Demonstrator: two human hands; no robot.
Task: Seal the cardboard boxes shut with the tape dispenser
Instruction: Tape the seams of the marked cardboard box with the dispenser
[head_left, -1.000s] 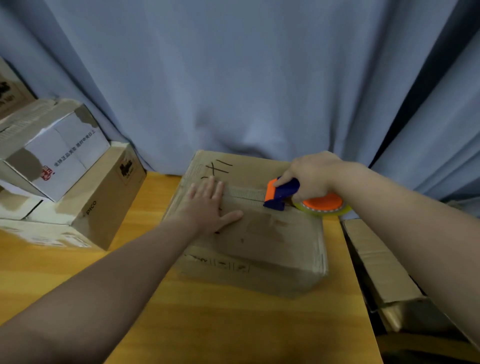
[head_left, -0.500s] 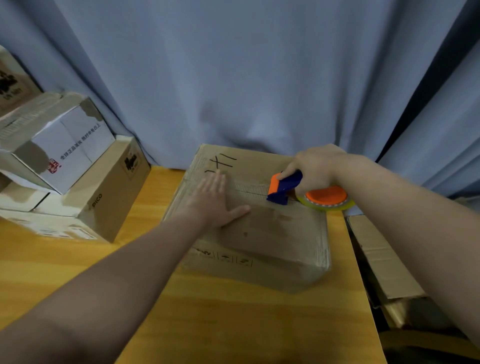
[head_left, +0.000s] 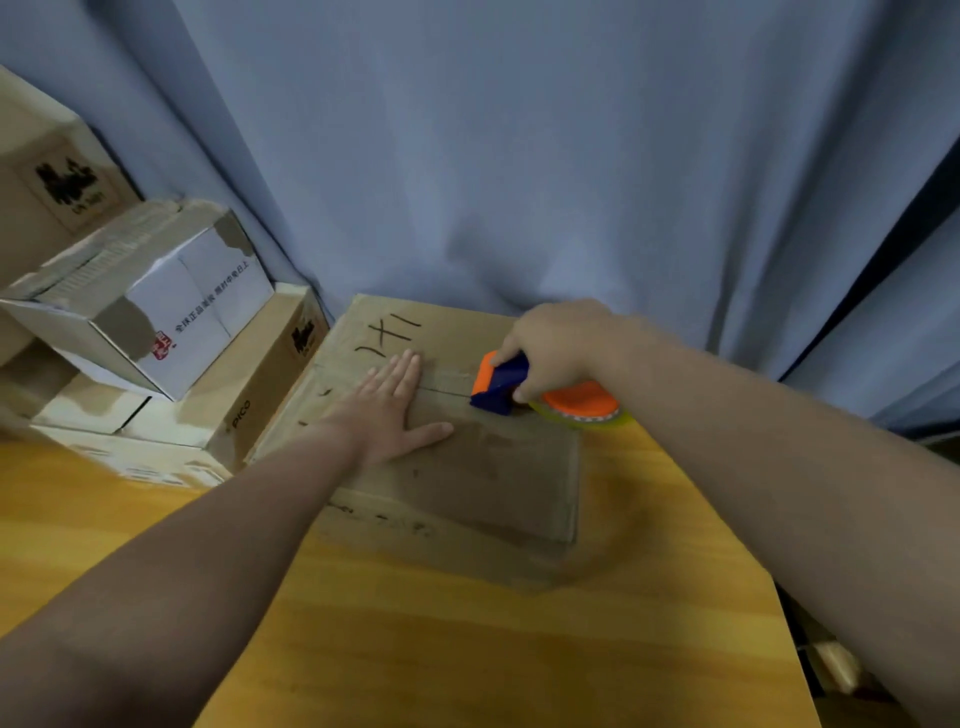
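A brown cardboard box (head_left: 483, 467) with black handwriting on its lid lies on the wooden table against the curtain. My left hand (head_left: 392, 408) presses flat on the lid's left half, fingers straight, over the centre seam. My right hand (head_left: 558, 348) grips the blue and orange tape dispenser (head_left: 501, 387), whose blade end sits on the seam right of centre. Its orange tape roll (head_left: 582, 408) hangs past the box's right edge.
Stacked cardboard boxes (head_left: 156, 332) fill the table's left rear corner. The yellow wooden table (head_left: 467, 649) stretches toward me. A blue curtain (head_left: 519, 156) hangs right behind the box. More cardboard (head_left: 836, 670) lies low beyond the table's right edge.
The view has shifted and the box now looks closer. Both hands stay in much the same place on the lid, with the dispenser still on the seam.
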